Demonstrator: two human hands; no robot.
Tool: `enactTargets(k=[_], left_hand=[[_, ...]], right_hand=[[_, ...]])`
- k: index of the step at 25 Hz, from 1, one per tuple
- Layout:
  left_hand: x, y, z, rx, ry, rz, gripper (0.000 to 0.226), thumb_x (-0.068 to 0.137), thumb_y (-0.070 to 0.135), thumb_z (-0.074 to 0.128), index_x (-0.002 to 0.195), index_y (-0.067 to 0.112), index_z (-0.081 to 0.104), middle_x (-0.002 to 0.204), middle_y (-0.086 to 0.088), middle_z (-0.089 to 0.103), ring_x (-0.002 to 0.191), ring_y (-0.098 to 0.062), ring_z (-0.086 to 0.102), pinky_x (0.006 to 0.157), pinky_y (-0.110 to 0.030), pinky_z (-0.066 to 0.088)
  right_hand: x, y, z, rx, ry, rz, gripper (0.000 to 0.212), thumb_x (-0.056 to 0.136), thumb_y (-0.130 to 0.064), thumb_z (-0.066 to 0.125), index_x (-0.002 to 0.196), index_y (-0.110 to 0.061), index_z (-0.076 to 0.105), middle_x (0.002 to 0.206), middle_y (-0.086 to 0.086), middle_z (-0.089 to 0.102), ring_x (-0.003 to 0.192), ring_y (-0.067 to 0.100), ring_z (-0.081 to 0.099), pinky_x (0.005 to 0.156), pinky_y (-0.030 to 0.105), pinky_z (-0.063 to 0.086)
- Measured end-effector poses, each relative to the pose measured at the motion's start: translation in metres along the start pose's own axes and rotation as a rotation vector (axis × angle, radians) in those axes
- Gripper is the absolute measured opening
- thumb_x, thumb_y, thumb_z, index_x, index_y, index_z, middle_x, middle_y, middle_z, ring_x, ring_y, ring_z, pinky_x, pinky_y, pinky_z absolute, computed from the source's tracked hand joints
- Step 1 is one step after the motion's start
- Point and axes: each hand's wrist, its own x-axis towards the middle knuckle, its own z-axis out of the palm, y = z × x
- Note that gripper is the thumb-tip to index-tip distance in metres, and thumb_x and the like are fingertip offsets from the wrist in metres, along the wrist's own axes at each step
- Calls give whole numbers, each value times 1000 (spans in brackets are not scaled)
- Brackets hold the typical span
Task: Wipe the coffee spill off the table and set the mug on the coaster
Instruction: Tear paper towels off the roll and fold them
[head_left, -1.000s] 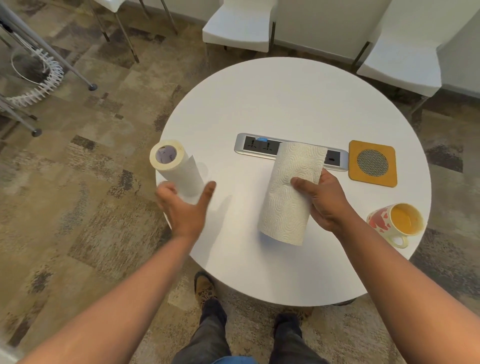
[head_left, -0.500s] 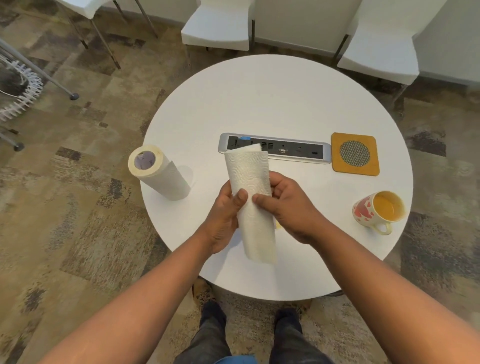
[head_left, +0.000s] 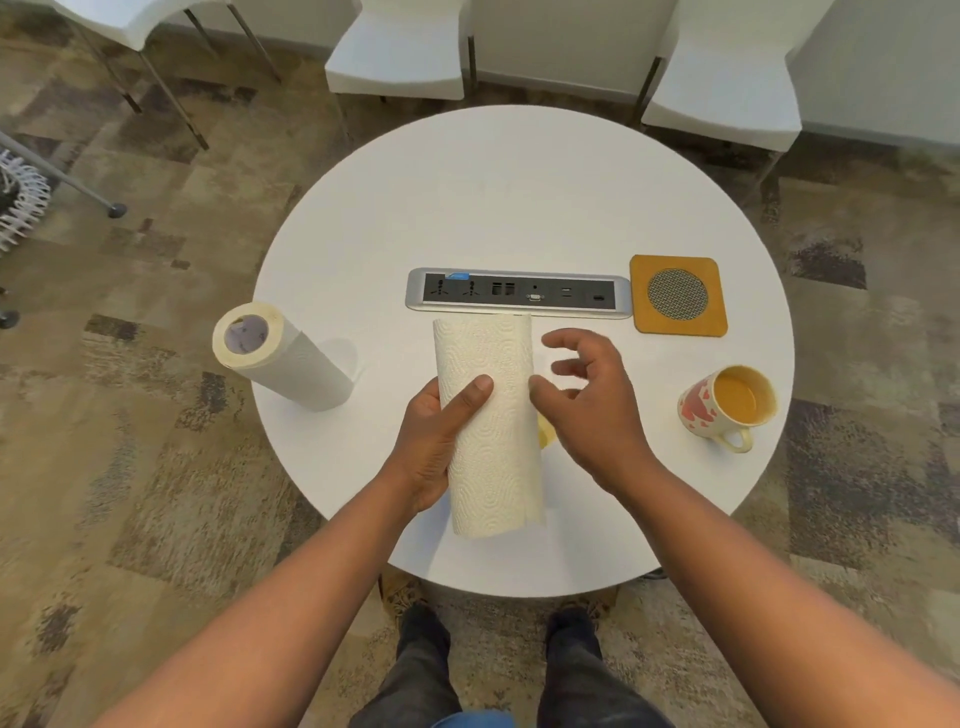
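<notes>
My left hand (head_left: 434, 447) grips a torn sheet of white paper towel (head_left: 491, 457), held folded over the round white table (head_left: 519, 208). Just right of the sheet, my right hand (head_left: 592, 410) hovers with fingers loosely spread and holds nothing. A small yellowish spill (head_left: 545, 432) peeks out on the table between the sheet and my right hand. The mug (head_left: 727, 405), patterned with red hearts and yellow inside, stands near the table's right edge. The orange square coaster (head_left: 678, 295) lies bare behind the mug.
A paper towel roll (head_left: 283, 364) stands at the table's left edge. A grey socket panel (head_left: 519, 293) is set in the table's middle. White chairs (head_left: 397, 52) stand behind the table. My feet are under the near edge.
My right hand has let go of the paper towel sheet and opened. My left hand, free a second ago, now holds the sheet alone. The camera view shifted a little.
</notes>
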Motion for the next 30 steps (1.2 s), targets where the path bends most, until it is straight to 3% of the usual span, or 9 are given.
enactTargets(k=[2,5,11,16,22,25,30], left_hand=[[-1,2,5,18,7,6,48,89,29,75,131,9,62,125,-18,72,115,-39,69,96,-55,55],[-4,3,13,59,26,11,46,86,33,74,125,11,64,119,-15,74,110,-35,72,92,-50,58],[-3,-3,19,183,103,52,61,84,54,72,126,13,60,115,-8,76,105,-30,74,91,-52,59],[-4,-5,21,284,154,60,68,78,71,64,120,17,58,111,-1,76,99,-22,76,87,-48,61],[-7,-6,25,334,234,86,61,78,69,64,113,20,57,106,3,75,91,-14,76,74,-34,61],[-6,-7,25,343,255,87,57,81,65,67,112,19,57,105,2,75,90,-15,76,76,-37,62],[-3,-9,23,367,271,92,50,86,58,72,112,18,57,107,2,75,92,-17,75,79,-40,62]], right_hand=[[2,5,-2,175,-58,163,36,85,-11,68,114,-30,58,115,-9,63,97,13,65,82,34,57],[2,11,-2,247,-98,235,31,90,-6,61,114,-26,59,103,3,74,97,25,70,87,46,59],[-2,15,-1,336,-163,251,26,99,-6,50,118,-21,59,102,4,77,94,23,73,79,42,59],[-4,16,0,350,-154,263,24,99,-4,49,108,-27,48,101,9,74,63,7,62,58,28,48],[-5,16,2,414,-179,275,25,97,1,45,104,-23,46,92,6,73,69,16,57,60,31,45],[-5,16,3,435,-186,303,23,97,-1,44,106,-22,48,90,3,72,77,21,58,69,41,46],[-5,18,5,452,-189,283,18,97,-6,53,105,-20,47,84,4,70,74,20,59,71,41,45]])
